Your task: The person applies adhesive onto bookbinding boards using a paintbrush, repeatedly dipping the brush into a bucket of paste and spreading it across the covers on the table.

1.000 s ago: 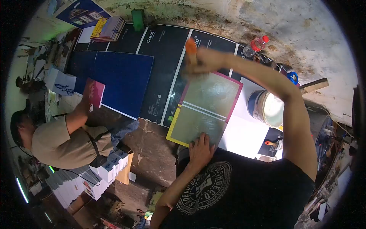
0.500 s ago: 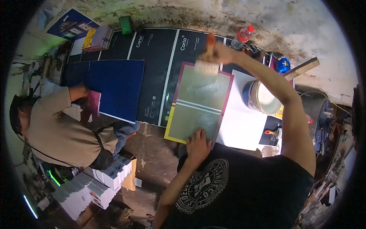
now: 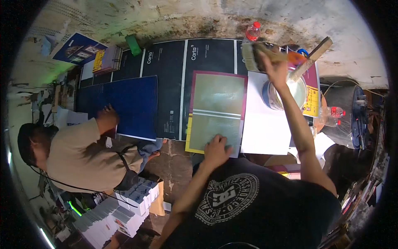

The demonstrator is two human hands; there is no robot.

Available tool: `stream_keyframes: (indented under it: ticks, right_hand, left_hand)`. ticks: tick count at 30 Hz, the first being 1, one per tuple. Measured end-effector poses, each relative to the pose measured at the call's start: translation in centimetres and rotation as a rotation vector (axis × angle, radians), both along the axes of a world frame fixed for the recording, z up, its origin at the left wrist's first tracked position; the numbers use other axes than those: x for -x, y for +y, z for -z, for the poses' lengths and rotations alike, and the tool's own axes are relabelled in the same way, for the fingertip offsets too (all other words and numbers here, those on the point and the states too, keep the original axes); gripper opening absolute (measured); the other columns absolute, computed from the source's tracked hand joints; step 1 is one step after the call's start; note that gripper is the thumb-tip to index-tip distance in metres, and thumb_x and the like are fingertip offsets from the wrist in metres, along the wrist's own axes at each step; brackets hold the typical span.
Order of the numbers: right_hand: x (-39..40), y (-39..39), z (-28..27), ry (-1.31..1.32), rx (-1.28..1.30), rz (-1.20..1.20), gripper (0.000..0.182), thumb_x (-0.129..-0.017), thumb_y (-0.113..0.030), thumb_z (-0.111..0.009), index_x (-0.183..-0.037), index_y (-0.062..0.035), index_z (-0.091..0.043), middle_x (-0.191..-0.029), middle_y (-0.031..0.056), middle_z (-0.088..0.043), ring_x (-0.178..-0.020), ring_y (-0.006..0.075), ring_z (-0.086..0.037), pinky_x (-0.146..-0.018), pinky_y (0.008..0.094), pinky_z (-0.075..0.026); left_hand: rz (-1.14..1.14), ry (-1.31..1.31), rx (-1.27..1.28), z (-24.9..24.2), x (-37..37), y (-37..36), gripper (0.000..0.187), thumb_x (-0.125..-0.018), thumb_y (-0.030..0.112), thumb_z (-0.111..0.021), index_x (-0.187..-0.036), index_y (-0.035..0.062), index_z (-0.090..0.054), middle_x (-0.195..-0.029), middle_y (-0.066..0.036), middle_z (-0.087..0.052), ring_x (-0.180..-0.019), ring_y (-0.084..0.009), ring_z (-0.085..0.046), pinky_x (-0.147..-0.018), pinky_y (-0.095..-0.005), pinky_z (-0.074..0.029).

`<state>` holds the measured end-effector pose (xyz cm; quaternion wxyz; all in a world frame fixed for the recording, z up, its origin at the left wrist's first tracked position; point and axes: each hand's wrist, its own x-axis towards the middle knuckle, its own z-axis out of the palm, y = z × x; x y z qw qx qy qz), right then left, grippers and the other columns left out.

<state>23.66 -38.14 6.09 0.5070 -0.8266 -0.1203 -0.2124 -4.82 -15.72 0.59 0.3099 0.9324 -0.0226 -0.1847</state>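
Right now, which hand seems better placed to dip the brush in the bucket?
Likely the right hand: it holds the brush near the bucket, while the left hand rests on the bordered sheet.

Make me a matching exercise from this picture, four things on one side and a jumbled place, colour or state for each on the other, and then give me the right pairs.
Things:
1. Brush
2. Left hand
3. Cap of the rear bottle
4. Large board at the left

Place, colour or state:
A. Dark blue
B. Held in the right hand
C. Red
D. At the near edge of the bordered panel

Right pairs: 1-B; 2-D; 3-C; 4-A
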Motion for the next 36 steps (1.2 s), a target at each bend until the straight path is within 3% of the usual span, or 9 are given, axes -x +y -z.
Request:
stream_keyframes:
  ticks: [4,6,9,13,15,22,27,31,36]
  right_hand:
    - [11.1,1.4,-2.7,0.161,-0.289,0.291,0.015,-0.094,-0.013,-0.066,-0.095,0.0011,-0.061,-0.083,0.0024,-0.061,-0.076,0.0101,-0.055,-0.068,0.0249,-0.045]
    - [16.2,3.9,-1.4,0.059,-0.143,-0.041,0.003,-0.087,0.001,-0.064,-0.089,-0.0006,-0.063,-0.09,0.0098,-0.067,-0.082,0.0211,-0.063,-0.075,0.0331,-0.05]
    - [19.6,9.8,-1.1,-0.002,0.392,-0.601,0.019,-0.079,-0.009,-0.073,-0.098,-0.0103,-0.07,-0.091,0.0054,-0.066,-0.09,0.0253,-0.064,-0.078,0.038,-0.05]
    - [15.9,16.0,4.1,-0.053,0.67,-0.252,0.046,-0.071,-0.011,-0.067,-0.118,-0.0125,-0.066,-0.1,0.0079,-0.062,-0.098,0.0256,-0.06,-0.084,0.0387,-0.046]
    - [13.8,19.6,5.7,0.045,0.54,0.148,0.041,-0.077,-0.012,-0.062,-0.118,-0.0133,-0.066,-0.098,0.0083,-0.062,-0.097,0.0262,-0.061,-0.082,0.0375,-0.046]
    - [16.1,24.8,3.5,0.043,0.586,-0.053,0.041,-0.078,-0.011,-0.061,-0.119,-0.0147,-0.067,-0.097,0.0089,-0.065,-0.097,0.0282,-0.062,-0.085,0.0412,-0.047]
    - [14.6,27.8,6.8,0.224,0.558,-0.029,0.036,-0.08,-0.012,-0.062,-0.115,-0.0124,-0.069,-0.105,0.0117,-0.069,-0.095,0.0321,-0.065,-0.086,0.0437,-0.048]
    - [21.4,27.3,5.5,0.051,0.422,-0.144,0.038,-0.074,-0.01,-0.065,-0.111,-0.0134,-0.07,-0.091,0.011,-0.067,-0.09,0.0305,-0.066,-0.082,0.0468,-0.051]
    - [18.0,24.2,5.2,0.024,0.551,0.276,0.028,-0.077,-0.008,-0.064,-0.105,-0.0072,-0.07,-0.099,0.0142,-0.07,-0.088,0.0345,-0.066,-0.078,0.0427,-0.052]
  left_hand:
    - [-0.242,0.026,0.326,-3.8,-12.9,6.2,0.036,-0.1,0.03,-0.051,-0.103,-0.0013,-0.067,-0.102,-0.024,-0.064,-0.101,-0.0394,-0.061,-0.09,-0.0478,-0.047]
    - [-0.054,-0.26,0.327,-6.1,-22.1,7.4,0.046,-0.102,0.038,-0.047,-0.099,-0.0028,-0.069,-0.099,-0.022,-0.066,-0.094,-0.0396,-0.062,-0.085,-0.0464,-0.047]
    - [0.57,0.233,0.249,-5.1,-31.7,4.8,0.086,-0.097,0.072,-0.023,-0.12,0.0034,-0.069,-0.129,-0.016,-0.064,-0.125,-0.0294,-0.056,-0.106,-0.041,-0.039]
    - [0.862,0.55,-0.168,-1.7,-34.3,1.8,0.11,-0.084,0.087,-0.002,-0.142,0.0091,-0.052,-0.155,-0.013,-0.04,-0.147,-0.0269,-0.029,-0.121,-0.0499,-0.015]
    - [0.905,0.568,-0.151,1.6,-35.8,0.5,0.111,-0.082,0.089,-0.003,-0.15,0.0092,-0.041,-0.154,-0.014,-0.04,-0.147,-0.0282,-0.028,-0.12,-0.0515,-0.016]
    - [0.995,0.607,-0.121,2.8,-36.3,0.7,0.112,-0.079,0.093,-0.008,-0.159,0.0149,-0.01,-0.154,-0.021,-0.037,-0.148,-0.0337,-0.026,-0.117,-0.0508,-0.022]
    - [0.976,0.626,-0.261,3.1,-35.3,0.0,0.123,-0.077,0.093,-0.004,-0.152,-0.0015,-0.028,-0.162,-0.021,-0.019,-0.151,-0.0378,-0.012,-0.121,-0.0537,-0.012]
    - [0.973,0.624,-0.269,4.0,-36.9,0.5,0.121,-0.076,0.094,-0.005,-0.154,0.0041,-0.029,-0.163,-0.019,-0.015,-0.151,-0.04,-0.01,-0.12,-0.0561,-0.01]
    - [0.975,0.527,-0.202,4.9,-35.8,0.6,0.115,-0.078,0.093,-0.009,-0.156,0.0099,-0.023,-0.164,-0.017,-0.011,-0.151,-0.0371,-0.006,-0.121,-0.0552,-0.009]
